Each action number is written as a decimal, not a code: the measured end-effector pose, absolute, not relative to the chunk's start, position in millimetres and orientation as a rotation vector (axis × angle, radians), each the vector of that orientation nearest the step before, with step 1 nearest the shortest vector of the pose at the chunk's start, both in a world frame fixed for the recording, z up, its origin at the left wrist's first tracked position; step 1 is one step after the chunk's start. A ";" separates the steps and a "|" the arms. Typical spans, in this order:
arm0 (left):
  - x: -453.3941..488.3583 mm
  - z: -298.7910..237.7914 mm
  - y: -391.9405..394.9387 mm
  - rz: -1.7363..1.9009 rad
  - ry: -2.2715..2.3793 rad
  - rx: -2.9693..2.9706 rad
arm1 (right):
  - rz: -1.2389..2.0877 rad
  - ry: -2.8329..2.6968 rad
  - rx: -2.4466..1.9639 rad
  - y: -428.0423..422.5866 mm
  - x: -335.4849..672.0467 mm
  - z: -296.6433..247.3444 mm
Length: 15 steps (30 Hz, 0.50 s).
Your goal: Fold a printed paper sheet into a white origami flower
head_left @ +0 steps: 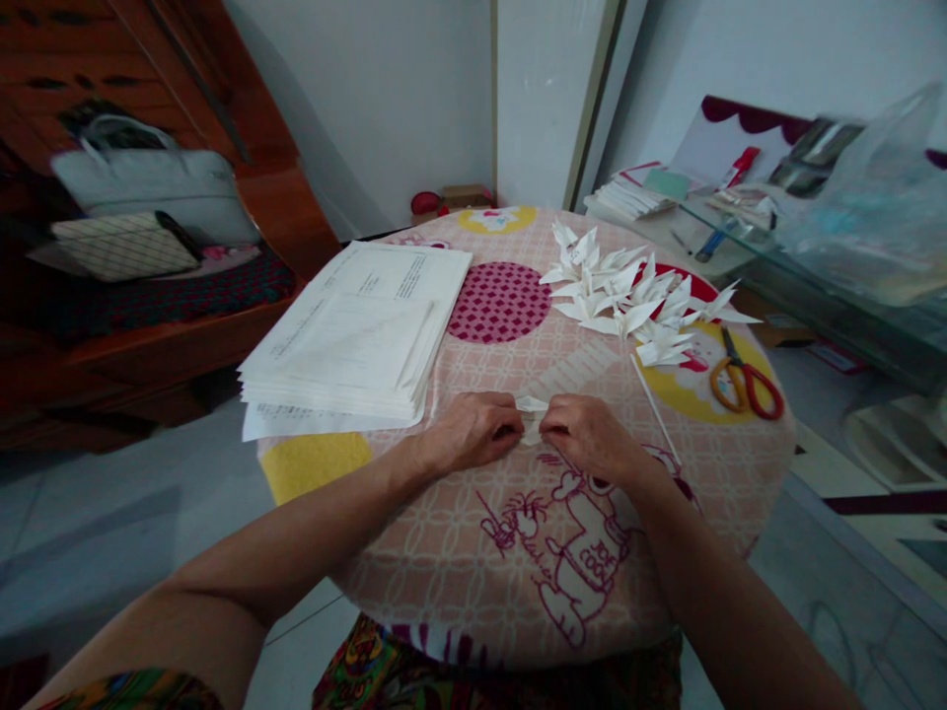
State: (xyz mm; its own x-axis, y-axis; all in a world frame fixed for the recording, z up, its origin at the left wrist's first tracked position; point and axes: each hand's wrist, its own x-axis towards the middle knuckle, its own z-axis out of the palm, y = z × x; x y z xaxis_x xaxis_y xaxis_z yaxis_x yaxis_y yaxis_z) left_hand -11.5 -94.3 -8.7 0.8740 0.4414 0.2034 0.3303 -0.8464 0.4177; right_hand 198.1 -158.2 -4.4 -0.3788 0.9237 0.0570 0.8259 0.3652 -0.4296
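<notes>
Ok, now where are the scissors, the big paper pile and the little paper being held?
Scissors (pixel 736 363), head view: near where the blades cross.
Paper pile (pixel 347 330), head view: its top.
Held paper (pixel 531 431), head view: the uncovered middle.

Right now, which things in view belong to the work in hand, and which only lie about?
Likely in the work:
small white paper between left hand and right hand
paper stack
folded paper shapes
scissors

Probably just lying about:
handbag
checked pouch
clear plastic bag
</notes>
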 end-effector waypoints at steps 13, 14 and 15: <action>-9.1 -5.4 -92.6 0.363 0.645 2.598 | 0.549 -2.202 -1.623 -158.5 194.4 -2.1; -7.7 -6.5 -93.8 0.374 0.682 2.577 | 0.546 -2.192 -1.645 -158.7 193.7 -1.8; -6.4 -7.4 -94.9 0.381 0.723 2.555 | 0.540 -2.185 -1.671 -158.9 192.9 -1.6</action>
State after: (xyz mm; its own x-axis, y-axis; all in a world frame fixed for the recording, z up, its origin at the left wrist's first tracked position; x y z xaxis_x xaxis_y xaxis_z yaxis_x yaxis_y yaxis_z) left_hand -6.4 -94.9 -7.4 0.8241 0.5497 0.1369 0.4238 -0.7587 0.4948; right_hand 192.9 -158.9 -1.6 -0.2530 0.9668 0.0351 0.8390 0.2373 -0.4896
